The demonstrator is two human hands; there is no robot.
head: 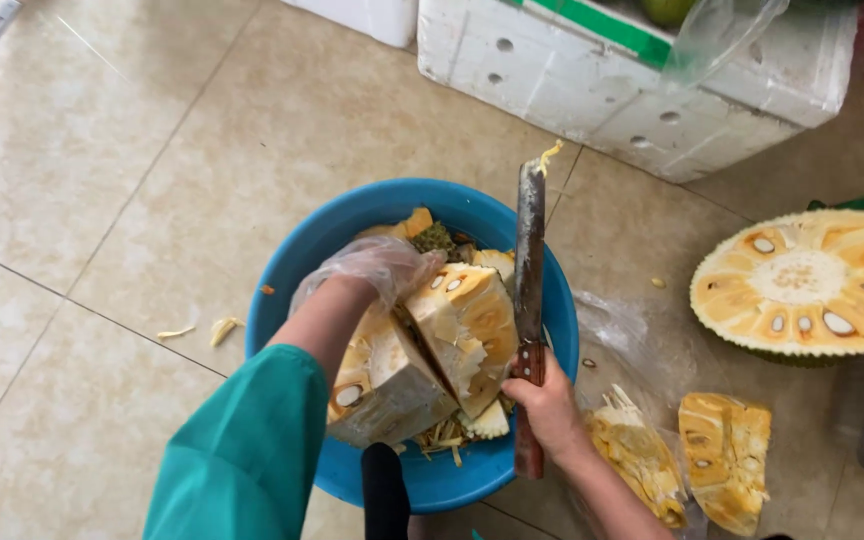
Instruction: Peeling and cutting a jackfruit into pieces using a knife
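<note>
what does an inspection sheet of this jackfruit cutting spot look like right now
surface: beige tiled floor, a few fruit scraps on it
job's things: blue basin holding a split jackfruit wedge; knife upright over it
clutter: halved jackfruit cut face up at right; two cut pieces on clear plastic
grippers: left hand in a clear plastic glove, pressing on the wedge; right hand bare, gripping the knife's wooden handle
cables: nothing seen
surroundings: white foam box with vent holes behind the basin; grey tray edge at far right
</note>
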